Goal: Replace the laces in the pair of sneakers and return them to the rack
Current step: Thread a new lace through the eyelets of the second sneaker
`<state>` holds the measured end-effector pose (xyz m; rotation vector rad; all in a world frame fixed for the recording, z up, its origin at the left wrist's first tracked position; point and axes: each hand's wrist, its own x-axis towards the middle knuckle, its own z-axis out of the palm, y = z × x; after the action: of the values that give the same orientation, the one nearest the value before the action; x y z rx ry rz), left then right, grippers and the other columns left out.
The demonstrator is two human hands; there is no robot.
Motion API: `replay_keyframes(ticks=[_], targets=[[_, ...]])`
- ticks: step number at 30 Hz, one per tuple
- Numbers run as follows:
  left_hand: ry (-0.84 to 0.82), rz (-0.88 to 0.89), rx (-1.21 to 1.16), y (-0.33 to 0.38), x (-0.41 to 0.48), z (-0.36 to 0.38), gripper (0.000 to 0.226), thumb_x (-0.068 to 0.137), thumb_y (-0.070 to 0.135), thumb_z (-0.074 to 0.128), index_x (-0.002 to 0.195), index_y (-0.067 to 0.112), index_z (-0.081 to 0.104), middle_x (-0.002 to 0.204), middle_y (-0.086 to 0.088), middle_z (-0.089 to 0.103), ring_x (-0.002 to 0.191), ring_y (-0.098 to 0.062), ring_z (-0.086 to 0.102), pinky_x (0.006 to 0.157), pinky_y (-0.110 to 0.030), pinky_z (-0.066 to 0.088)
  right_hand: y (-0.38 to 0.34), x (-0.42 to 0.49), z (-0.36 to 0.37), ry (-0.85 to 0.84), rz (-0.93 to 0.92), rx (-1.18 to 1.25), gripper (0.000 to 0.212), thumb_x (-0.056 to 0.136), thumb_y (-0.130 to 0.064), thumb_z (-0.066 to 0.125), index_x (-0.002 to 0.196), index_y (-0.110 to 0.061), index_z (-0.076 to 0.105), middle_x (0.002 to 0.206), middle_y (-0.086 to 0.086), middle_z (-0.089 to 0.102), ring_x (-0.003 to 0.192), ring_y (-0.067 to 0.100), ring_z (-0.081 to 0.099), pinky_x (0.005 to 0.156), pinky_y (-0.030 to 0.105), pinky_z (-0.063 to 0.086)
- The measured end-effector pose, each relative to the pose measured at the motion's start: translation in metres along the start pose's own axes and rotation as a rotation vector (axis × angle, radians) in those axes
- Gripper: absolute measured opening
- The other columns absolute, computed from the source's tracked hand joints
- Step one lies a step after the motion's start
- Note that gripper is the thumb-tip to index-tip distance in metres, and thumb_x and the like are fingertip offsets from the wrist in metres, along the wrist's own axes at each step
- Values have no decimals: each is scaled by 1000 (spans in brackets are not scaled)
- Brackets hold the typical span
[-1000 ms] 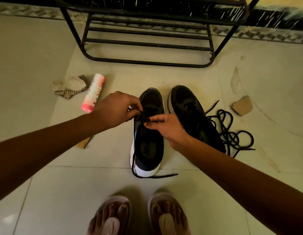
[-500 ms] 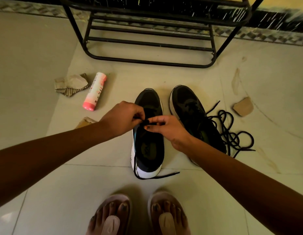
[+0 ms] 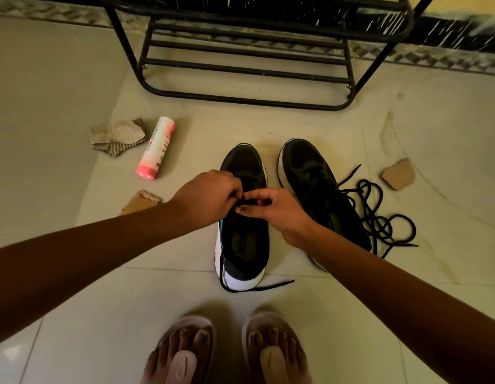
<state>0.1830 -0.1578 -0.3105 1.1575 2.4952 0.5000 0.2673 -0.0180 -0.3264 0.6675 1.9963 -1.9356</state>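
Two black sneakers with white soles stand side by side on the tiled floor, toes toward the rack. Over the middle of the left sneaker [image 3: 245, 242], my left hand [image 3: 206, 199] and my right hand [image 3: 274, 213] meet, both pinching a black lace [image 3: 247, 203] at the eyelets. The lace's loose end [image 3: 271, 286] trails around the heel onto the floor. The right sneaker [image 3: 313, 176] stands untouched, with a tangled pile of black laces [image 3: 379, 217] beside it on the right. The black metal shoe rack [image 3: 249, 67] stands beyond the sneakers.
A pink and white spray can [image 3: 157, 147] lies left of the sneakers, with crumpled cardboard [image 3: 117, 137] beside it and another scrap [image 3: 139, 202] under my left forearm. A brown shard [image 3: 398, 174] lies at the right. My sandalled feet [image 3: 227, 353] are at the bottom.
Both hands have shifted toward the heel of the left sneaker, and come closer together over the lace. The sneakers and loose laces have not moved.
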Motion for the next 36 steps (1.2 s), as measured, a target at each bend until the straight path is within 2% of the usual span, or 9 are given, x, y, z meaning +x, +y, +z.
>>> replay_keyframes(ticks=[3,6,10,15,21,25,28,33,36], targets=[[60,-83,-147,0,0,1,12,81,12,66,92,14,65,88,-2,68,82,-18,64,73,-27,48,2,1,-2,-19,-7,-33,34,72,1,76,102,-10,69,108,17,67,95,20,64,79,18,54],[78,-205,-355,-8,1,0,13,74,15,77,77,18,65,70,7,63,62,0,58,62,-12,44,4,4,-7,-53,-5,-84,42,73,4,73,114,-7,66,110,20,66,105,29,63,90,28,53],[73,-300,-499,-11,-4,10,8,74,16,77,80,14,73,67,12,63,57,7,56,65,-11,43,6,4,-9,-48,-44,-151,36,83,7,60,113,-13,66,95,17,66,93,26,64,82,19,52],[121,-360,-668,-3,-4,10,21,74,6,76,82,18,61,69,4,67,60,-6,63,61,-14,51,10,6,-2,53,-249,-462,12,82,-10,70,93,-13,72,66,0,58,57,5,50,62,20,45],[156,-349,-687,-1,-3,13,27,75,11,76,83,21,52,74,7,66,65,-3,62,63,-15,48,17,9,2,141,-291,-469,5,82,-6,69,85,-4,72,80,18,67,71,30,61,73,42,52],[212,-141,-296,3,-12,17,40,65,52,74,83,23,53,81,10,52,74,-3,49,61,-14,38,13,7,0,125,-222,-275,7,82,0,66,87,-2,70,79,8,68,72,18,62,74,28,53],[100,-58,-68,1,-21,14,39,70,56,70,80,25,49,69,7,57,64,-9,50,53,-19,32,11,5,-5,152,-186,-170,8,86,-4,63,83,-11,67,74,-4,62,61,-4,57,62,11,48],[128,-165,-66,1,-23,18,37,79,50,66,66,24,43,55,7,51,51,-6,45,49,-18,28,-6,3,-19,256,-105,92,15,96,-10,49,86,-17,56,94,4,65,82,11,67,69,25,55],[127,-212,-128,2,-26,19,39,81,47,65,60,24,42,53,8,49,52,-6,46,50,-19,29,-31,4,-42,334,-57,530,20,101,-12,36,93,-8,53,92,6,70,84,19,69,72,31,55]])
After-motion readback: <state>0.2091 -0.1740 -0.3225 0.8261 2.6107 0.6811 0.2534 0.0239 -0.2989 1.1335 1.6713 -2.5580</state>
